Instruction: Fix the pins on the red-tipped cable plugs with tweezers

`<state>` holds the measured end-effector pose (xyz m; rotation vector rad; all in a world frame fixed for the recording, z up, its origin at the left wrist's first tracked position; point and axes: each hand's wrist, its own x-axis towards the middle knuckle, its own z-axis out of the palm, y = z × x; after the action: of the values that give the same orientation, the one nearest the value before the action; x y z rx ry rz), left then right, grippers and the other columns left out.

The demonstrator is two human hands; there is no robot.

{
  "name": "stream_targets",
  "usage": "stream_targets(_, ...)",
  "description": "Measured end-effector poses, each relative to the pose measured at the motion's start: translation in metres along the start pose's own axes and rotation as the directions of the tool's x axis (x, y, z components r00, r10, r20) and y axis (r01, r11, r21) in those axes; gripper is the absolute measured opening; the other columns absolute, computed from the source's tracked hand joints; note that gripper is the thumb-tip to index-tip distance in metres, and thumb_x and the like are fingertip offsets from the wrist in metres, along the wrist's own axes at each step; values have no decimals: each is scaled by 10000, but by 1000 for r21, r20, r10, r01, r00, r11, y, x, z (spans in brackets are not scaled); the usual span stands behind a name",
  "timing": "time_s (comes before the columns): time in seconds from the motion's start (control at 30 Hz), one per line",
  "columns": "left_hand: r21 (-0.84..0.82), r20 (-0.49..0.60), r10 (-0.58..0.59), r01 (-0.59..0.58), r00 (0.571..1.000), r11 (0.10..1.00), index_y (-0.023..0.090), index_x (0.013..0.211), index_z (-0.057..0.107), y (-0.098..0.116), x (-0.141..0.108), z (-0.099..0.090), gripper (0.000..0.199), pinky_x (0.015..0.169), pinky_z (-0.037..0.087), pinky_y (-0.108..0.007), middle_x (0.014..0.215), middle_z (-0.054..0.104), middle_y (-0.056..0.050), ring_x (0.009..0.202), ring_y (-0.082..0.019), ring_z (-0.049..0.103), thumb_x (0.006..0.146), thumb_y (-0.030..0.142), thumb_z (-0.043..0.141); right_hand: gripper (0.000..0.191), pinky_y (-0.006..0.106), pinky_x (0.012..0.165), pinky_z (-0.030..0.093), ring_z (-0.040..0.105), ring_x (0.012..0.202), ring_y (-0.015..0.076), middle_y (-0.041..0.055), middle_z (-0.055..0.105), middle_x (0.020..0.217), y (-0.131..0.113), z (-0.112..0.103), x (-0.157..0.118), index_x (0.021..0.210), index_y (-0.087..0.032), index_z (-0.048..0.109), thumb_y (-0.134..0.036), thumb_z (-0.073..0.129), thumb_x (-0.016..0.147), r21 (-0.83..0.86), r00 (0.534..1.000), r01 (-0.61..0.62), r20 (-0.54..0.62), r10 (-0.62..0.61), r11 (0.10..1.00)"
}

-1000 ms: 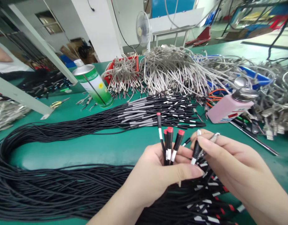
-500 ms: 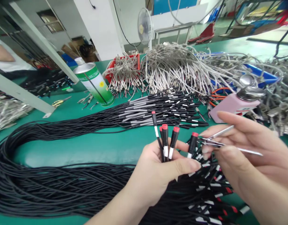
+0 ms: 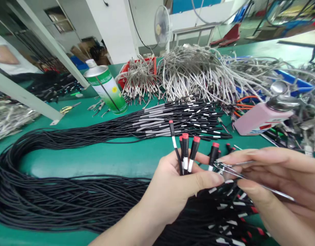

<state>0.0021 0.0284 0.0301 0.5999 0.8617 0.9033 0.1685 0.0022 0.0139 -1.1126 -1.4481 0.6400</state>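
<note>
Red-capped black connector is what I'm eyeballing from my end: it stands almost upright just above the thumb of the left hand, cap leaning a touch right. That hand's closed round it plus four more connectors, so it's the nearer one. The right hand pinches a thin metal tool between thumb and fingers. Tool sits to the connector's right, slanting across its long axis, tips right by its lower part; can't tell if they touch. Black cables loop across the green surface below and left, then farther off a pink bottle, a green-and-white can and, way back, a fan.
</note>
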Motion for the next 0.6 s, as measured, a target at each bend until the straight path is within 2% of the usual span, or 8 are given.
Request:
stream_targets(0.1,5,4,6,-6,1000,1000,163,767,645,-1,0,0,294,505,338,-190,493,551,106,417,-14,399,565,161,858,330,29,731,545,710,777,77,-40,724,953,1,0,2,1047,-291,588,-178,699,758,-16,1000,1,10,-1,1000)
stream_targets(0.27,2,-17,13,-12,1000,1000,164,747,647,-2,1,1,287,472,299,-182,510,573,100,421,-11,401,553,135,856,358,85,803,566,706,871,99,-32,718,1002,4,1,-3,1066,-280,587,-118,689,764,-37,999,35,-9,-35,999)
stream_targets(0.37,28,22,20,-20,1000,999,149,755,687,-2,1,1,217,464,285,-183,519,580,83,422,-7,381,601,169,838,346,96,806,569,702,882,101,-26,718,1004,4,2,-5,1047,-283,597,-102,691,767,-31,999,38,-25,-39,999)
stream_targets(0.47,62,55,26,-29,998,998,125,776,712,0,0,1,164,462,290,-186,567,639,31,439,-16,391,675,222,798,301,132,773,589,706,847,121,5,713,984,0,3,-5,1036,-277,594,-147,686,781,23,995,-30,-99,32,999)
stream_targets(0.6,14,42,34,-35,999,999,142,800,672,1,-2,1,149,468,299,-191,636,713,-16,442,-30,415,724,232,764,303,164,659,613,704,735,139,25,710,950,-7,6,-3,1033,-283,577,-214,705,767,69,980,-136,-139,145,988)
